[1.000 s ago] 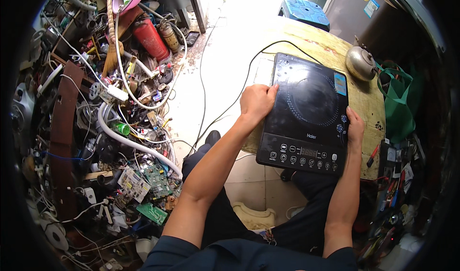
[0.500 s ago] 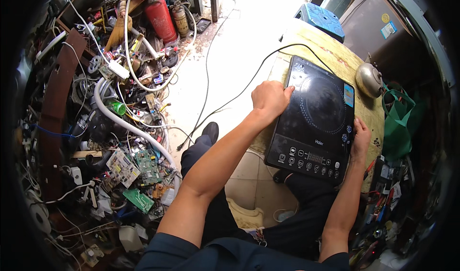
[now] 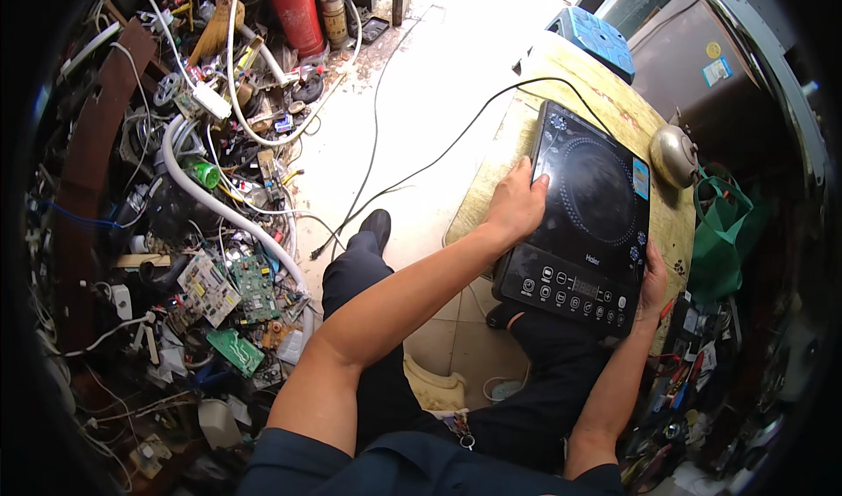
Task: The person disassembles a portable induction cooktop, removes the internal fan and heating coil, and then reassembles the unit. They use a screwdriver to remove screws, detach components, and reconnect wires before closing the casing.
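Observation:
A black induction cooktop (image 3: 586,193) lies tilted over the near part of a worn yellowish table (image 3: 491,158), its glass face up and its button panel toward me. My left hand (image 3: 516,199) grips its left edge, thumb on top and fingers running beneath. On the opposite edge, near the lower right corner, my right hand (image 3: 653,281) holds it from the side, with part of the fingers hidden under it. A black power cord (image 3: 474,128) runs from the cooktop's far end across the table and down to the floor.
A metal kettle (image 3: 674,156) stands on the table right of the cooktop, beside a green bag (image 3: 721,233). Beyond is a blue stool (image 3: 596,40). Circuit boards (image 3: 209,287), cables and scrap are heaped along the left; tools (image 3: 693,364) crowd the lower right. A red fire extinguisher (image 3: 296,15) stands far left.
My left hand has slid a little down the cooktop's left edge, toward me. The right hand sits slightly lower too. The whole view has shifted a little.

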Demonstrator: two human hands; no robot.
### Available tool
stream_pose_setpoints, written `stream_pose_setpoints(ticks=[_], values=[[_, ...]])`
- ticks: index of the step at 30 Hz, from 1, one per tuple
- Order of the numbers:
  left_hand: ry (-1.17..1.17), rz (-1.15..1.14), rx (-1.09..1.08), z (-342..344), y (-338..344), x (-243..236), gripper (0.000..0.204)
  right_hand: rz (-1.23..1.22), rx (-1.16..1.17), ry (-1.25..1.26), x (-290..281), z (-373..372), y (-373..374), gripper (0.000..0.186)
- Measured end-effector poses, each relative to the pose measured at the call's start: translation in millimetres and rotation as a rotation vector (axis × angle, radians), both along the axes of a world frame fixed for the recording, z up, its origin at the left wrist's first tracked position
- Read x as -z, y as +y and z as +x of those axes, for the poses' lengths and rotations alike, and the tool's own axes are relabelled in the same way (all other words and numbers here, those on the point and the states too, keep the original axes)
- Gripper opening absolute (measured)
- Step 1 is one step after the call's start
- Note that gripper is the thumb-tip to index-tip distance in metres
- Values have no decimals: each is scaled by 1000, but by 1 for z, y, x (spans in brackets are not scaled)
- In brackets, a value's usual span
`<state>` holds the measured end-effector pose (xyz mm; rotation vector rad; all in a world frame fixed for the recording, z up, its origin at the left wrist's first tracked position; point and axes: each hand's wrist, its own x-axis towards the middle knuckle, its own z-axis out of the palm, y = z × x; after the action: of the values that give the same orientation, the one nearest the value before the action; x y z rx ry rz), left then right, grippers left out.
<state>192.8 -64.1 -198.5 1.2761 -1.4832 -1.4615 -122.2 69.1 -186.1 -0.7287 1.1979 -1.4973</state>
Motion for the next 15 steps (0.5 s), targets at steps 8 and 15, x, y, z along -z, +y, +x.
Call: stream_pose_setpoints(ticks=[8,15], values=[[-35,-174,-137,-13,-18,4,42,60,36,123,-6,-1,-14,42],[-77,-151,-105,-14,-13,2,48,53,-41,111,2,-16,-11,42]])
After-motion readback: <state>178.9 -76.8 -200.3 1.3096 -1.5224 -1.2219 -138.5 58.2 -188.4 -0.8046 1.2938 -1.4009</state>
